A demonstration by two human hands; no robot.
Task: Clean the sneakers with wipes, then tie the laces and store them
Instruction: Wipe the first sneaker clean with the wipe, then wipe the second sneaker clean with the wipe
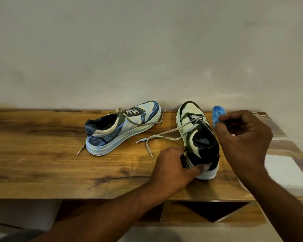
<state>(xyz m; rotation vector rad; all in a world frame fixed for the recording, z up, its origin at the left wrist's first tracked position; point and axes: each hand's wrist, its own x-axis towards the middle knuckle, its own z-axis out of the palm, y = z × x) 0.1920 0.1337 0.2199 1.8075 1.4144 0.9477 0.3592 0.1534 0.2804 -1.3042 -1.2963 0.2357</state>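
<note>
The right-hand sneaker (198, 137) was stood upright on the wooden shelf top (42, 145), toe toward the wall, directly between the two hands. Its heel was gripped by the left hand (171, 170): the thumb was laid across the back of the heel just above the white sole, and the fingers were curled against the shoe's left side. Its undone laces (163, 137) were trailed across the wood, ahead of and slightly left of the left hand.

The right hand (243, 135) was held just right of the sneaker's collar, raised off the shelf, fingers curled. A crumpled blue wipe (218, 115) was pinched between its thumb and fingertips, beyond the knuckles and just beside the shoe's tongue; whether the wipe touched the shoe could not be told.

The second sneaker (122, 126) was set well to the left of the left hand, tipped slightly onto its side with the toe angled toward the wall, its own laces loose around it.

Under the shelf, below the forearms, an open compartment (212, 210) was seen. A pale, blurred surface (285, 172) lay right of the right wrist.
</note>
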